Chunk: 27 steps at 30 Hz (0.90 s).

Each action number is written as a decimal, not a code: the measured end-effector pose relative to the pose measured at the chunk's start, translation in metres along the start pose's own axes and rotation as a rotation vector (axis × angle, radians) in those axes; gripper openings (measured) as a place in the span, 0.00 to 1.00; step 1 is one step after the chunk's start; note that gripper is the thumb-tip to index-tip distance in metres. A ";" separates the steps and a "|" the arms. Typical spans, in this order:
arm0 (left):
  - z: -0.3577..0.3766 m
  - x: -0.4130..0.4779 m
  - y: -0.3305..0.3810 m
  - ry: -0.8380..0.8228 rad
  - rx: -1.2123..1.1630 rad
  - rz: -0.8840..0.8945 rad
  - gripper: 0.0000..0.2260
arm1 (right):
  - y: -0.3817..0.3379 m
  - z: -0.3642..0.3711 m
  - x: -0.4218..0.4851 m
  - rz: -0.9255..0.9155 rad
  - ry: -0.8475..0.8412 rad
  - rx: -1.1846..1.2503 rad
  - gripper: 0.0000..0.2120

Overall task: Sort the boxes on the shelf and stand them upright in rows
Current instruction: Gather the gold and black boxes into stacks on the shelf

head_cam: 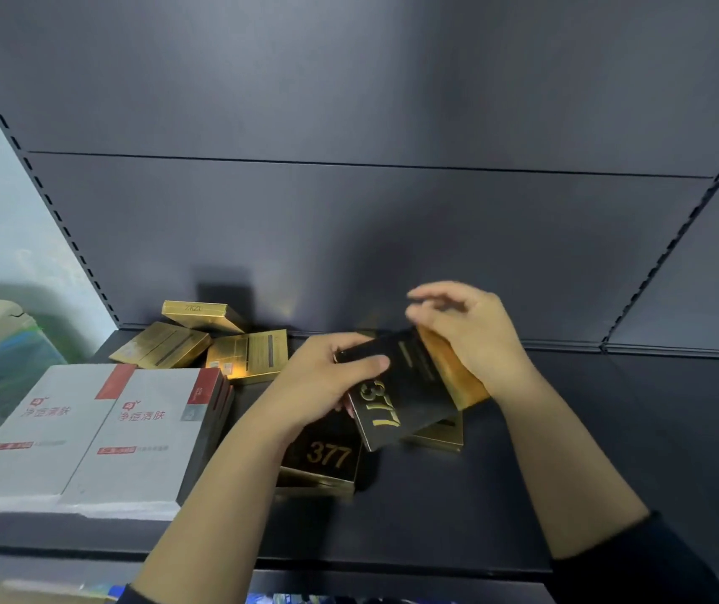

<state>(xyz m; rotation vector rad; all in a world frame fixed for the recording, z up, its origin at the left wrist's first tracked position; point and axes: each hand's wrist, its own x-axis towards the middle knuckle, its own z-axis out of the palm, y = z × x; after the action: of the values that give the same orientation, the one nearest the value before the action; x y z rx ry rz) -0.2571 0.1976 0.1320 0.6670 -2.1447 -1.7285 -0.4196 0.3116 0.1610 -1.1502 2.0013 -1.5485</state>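
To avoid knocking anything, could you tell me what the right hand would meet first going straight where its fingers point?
Probably the gold boxes lying near the back wall: the right hand points left, seemingly passing above the held black box, though depth is unclear.

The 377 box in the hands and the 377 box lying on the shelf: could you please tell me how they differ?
The held 377 box is lifted and tilted, gripped by the left hand; the lying 377 box lies flat on the shelf. The held box's numerals run sideways; the lying box's read upright. Both are black with gold 377.
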 end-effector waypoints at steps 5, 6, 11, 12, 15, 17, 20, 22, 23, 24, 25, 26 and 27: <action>-0.013 -0.002 -0.019 0.219 -0.470 -0.165 0.09 | 0.062 -0.006 0.001 0.392 0.226 -0.077 0.14; -0.014 -0.002 -0.022 0.249 -0.505 -0.172 0.11 | 0.077 -0.004 0.000 0.516 0.151 -0.204 0.22; -0.013 0.000 -0.031 0.340 -0.575 -0.191 0.13 | 0.111 0.036 -0.017 0.726 -0.141 -0.636 0.52; -0.013 0.001 -0.032 0.358 -0.575 -0.187 0.13 | 0.112 0.046 -0.018 0.713 -0.148 -0.705 0.53; -0.013 0.004 -0.037 0.384 -0.563 -0.187 0.13 | 0.111 0.065 -0.015 0.666 -0.148 -0.883 0.55; -0.013 0.005 -0.039 0.382 -0.555 -0.194 0.14 | 0.109 0.064 -0.011 0.648 -0.139 -0.907 0.53; -0.015 0.005 -0.042 0.396 -0.557 -0.192 0.12 | 0.102 0.045 -0.011 0.658 -0.166 -0.791 0.47; -0.016 0.005 -0.043 0.423 -0.555 -0.184 0.10 | 0.087 0.021 -0.012 0.679 -0.172 -0.383 0.30; -0.016 0.006 -0.043 0.431 -0.552 -0.180 0.10 | 0.076 0.009 -0.015 0.680 -0.158 -0.096 0.19; -0.015 0.006 -0.043 0.433 -0.549 -0.174 0.10 | 0.069 -0.001 -0.017 0.691 -0.154 0.195 0.13; -0.014 0.006 -0.043 0.430 -0.548 -0.166 0.10 | 0.063 -0.011 -0.020 0.680 -0.157 0.467 0.14; -0.013 0.007 -0.043 0.429 -0.549 -0.157 0.11 | 0.058 -0.017 -0.021 0.653 -0.172 0.675 0.18; -0.012 0.007 -0.042 0.432 -0.553 -0.150 0.11 | 0.053 -0.020 -0.023 0.615 -0.197 0.826 0.23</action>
<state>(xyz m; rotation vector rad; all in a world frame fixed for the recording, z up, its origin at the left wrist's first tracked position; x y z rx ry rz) -0.2503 0.1770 0.0937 0.9423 -1.2817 -1.9150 -0.4405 0.3458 0.1142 -0.2970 1.1852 -1.5726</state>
